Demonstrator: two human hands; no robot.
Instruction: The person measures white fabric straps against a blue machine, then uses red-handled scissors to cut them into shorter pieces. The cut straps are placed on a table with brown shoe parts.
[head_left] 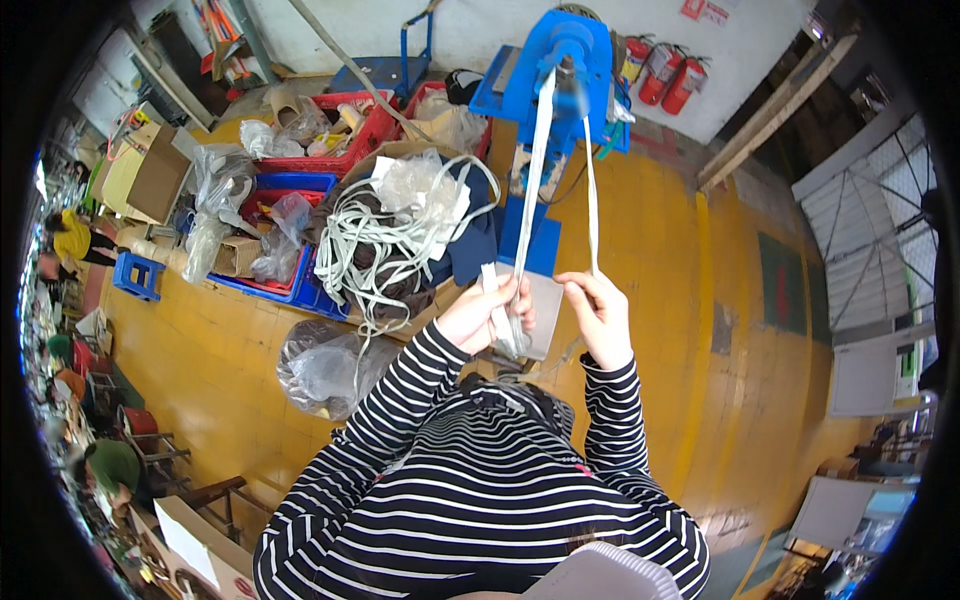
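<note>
Striped black-and-white sleeves (470,490) fill the lower middle of the frame, rising from the bottom edge toward the centre. Just above centre, left hand (487,313) closed around a white strap (532,175), fingers curled over it with a short loose end poking up beside the knuckles. Right hand (600,312) just to the right, thumb and fingertips pinched on a second run of the same strap, thinner-looking and slightly bowed. Both hands near each other, not touching. From the fingers, two pale runs climbing to the upper middle of the frame, meeting at the head of a blue machine (556,60); left run broad, flat and taut, right run narrower, seen nearly edge-on. Strap plain white, ribbon-like, no pattern to make out. Behind the hands, a pale grey flat panel (545,310), partly hidden.

Left of centre, a tangled heap of white straps (375,245) on dark cloth in an open cardboard box (400,150), clear plastic bag crumpled on top. Further upper left, red and blue crates (300,185) stuffed with bags and oddments. Below the heap, a clear plastic bag (325,365) on the yellow floor (680,330). Upper right, red fire extinguishers (668,75) against a white wall. Along the far left rim, other people, small and bent by the lens.
</note>
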